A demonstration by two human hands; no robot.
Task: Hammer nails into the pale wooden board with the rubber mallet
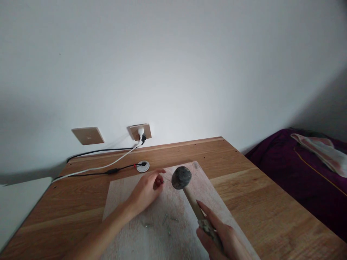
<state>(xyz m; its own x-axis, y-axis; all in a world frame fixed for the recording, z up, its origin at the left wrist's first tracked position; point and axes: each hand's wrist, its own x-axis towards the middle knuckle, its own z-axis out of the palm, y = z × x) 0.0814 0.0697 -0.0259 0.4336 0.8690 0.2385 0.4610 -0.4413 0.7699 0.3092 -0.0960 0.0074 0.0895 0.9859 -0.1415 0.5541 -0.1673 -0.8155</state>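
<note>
A mallet with a dark rubber head and a pale wooden handle is in my right hand, whose fingers wrap round the worn grip. Its head is raised over the whitish board. My left hand is near the board's far part, left of the mallet head. The index finger there points forward while the other fingers curl in. Something small may be between them, too small to make out. Several small metal screws or nails lie on the board between my hands, with a shiny small piece to their left.
The board rests on a wooden desk against a white wall. White and black cables run from a wall socket to the left. A round cable grommet sits behind the board. Purple bedding is at the right.
</note>
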